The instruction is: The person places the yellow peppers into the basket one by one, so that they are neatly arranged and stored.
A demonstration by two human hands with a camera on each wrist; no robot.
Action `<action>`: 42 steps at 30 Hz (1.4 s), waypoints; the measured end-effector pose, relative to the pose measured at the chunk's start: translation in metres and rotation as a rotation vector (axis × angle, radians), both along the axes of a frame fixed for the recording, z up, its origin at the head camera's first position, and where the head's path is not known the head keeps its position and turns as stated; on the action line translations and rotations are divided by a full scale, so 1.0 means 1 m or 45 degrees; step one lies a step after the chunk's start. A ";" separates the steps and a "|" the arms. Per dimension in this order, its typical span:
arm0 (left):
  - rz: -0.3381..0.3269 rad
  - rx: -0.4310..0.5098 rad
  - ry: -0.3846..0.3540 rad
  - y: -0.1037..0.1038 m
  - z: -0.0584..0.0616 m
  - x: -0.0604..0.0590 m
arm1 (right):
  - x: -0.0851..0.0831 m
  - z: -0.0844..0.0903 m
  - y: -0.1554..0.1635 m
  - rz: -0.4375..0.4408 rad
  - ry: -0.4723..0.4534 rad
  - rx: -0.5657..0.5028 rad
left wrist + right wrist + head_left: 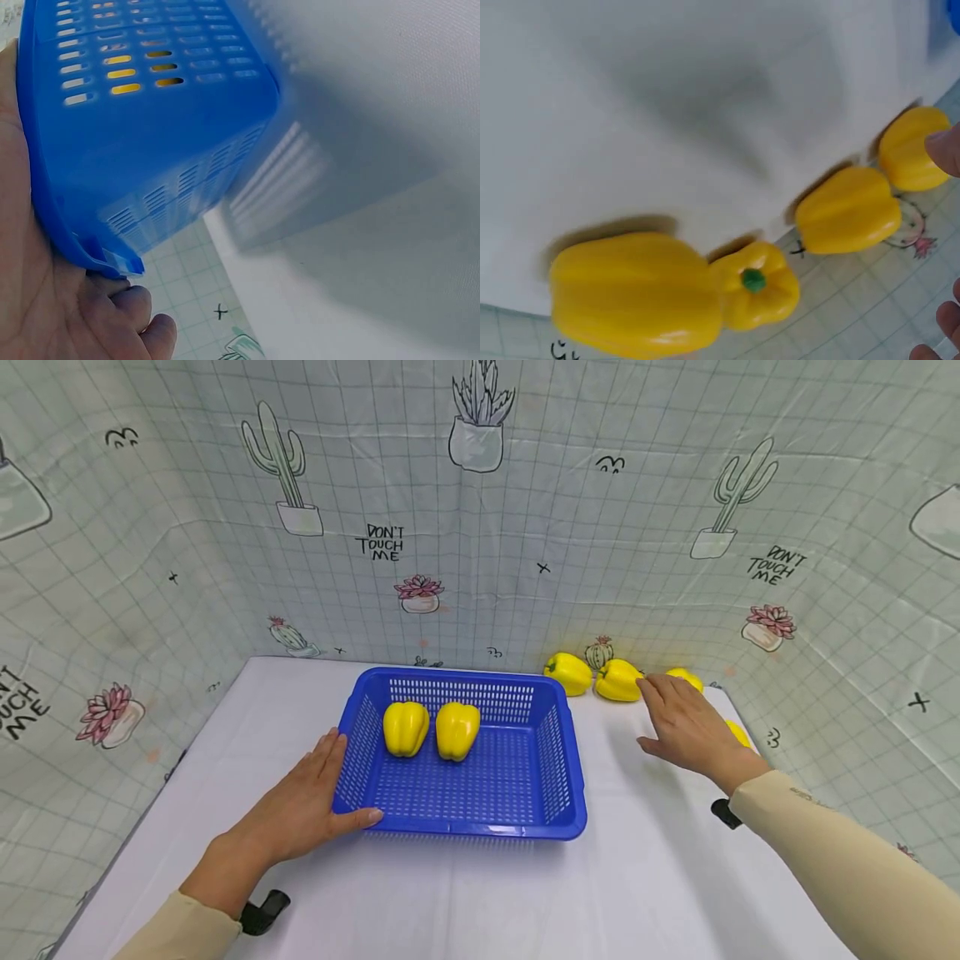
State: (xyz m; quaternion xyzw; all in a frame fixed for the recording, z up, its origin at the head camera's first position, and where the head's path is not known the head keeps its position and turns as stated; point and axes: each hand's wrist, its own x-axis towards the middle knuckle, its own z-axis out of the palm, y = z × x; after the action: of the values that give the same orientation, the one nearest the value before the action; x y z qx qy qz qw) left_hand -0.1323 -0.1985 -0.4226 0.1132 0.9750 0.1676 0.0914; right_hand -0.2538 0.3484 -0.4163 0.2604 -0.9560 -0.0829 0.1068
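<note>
A blue plastic basket [465, 828] stands on the white table, with two yellow bell peppers [406, 729] side by side in its left half. My left hand [300, 793] rests against the basket's left rim, fingers extended along it and thumb on the front edge. In the left wrist view the palm [30, 300] meets the basket's rim. Over the table's right side hovers my right hand [693, 727], holding nothing. Several more yellow peppers [847, 211] lie beneath and beyond it, one showing a green stem [754, 280]. The right hand partly covers some peppers in the head view.
Behind and beside the table hangs a pale gridded cloth [480, 543] printed with cacti. The white tabletop [480, 902] extends in front of the basket. Black straps [264, 912] sit at both wrists.
</note>
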 end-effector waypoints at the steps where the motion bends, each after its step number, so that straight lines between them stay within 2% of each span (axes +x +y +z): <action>1: 0.001 0.001 -0.001 0.000 0.000 0.000 | 0.001 0.000 0.007 -0.004 -0.015 0.005; 6: 0.008 0.003 -0.021 0.000 0.001 0.000 | 0.005 -0.003 0.041 -0.014 -0.081 0.034; 15: 0.010 -0.006 -0.026 0.000 0.000 -0.001 | 0.013 -0.012 0.096 0.008 -0.149 0.169; 23: 0.012 -0.009 -0.024 0.002 0.003 0.001 | 0.014 -0.018 0.135 0.079 -0.022 0.387; 29: 0.009 -0.003 -0.026 0.003 0.004 0.001 | 0.014 -0.024 0.146 0.106 -0.023 0.524; 33: 0.019 -0.002 -0.035 0.003 0.004 0.000 | 0.012 -0.028 0.146 0.093 -0.072 0.488; 42: 0.034 0.007 -0.055 0.003 0.005 0.002 | 0.006 -0.036 0.132 0.026 -0.235 0.283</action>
State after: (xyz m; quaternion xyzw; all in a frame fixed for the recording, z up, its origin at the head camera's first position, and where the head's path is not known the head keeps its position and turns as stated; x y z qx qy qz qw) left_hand -0.1299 -0.1952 -0.4178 0.0966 0.9738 0.1740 0.1099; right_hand -0.2475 0.4806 -0.4528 0.2867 -0.9440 -0.1630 -0.0101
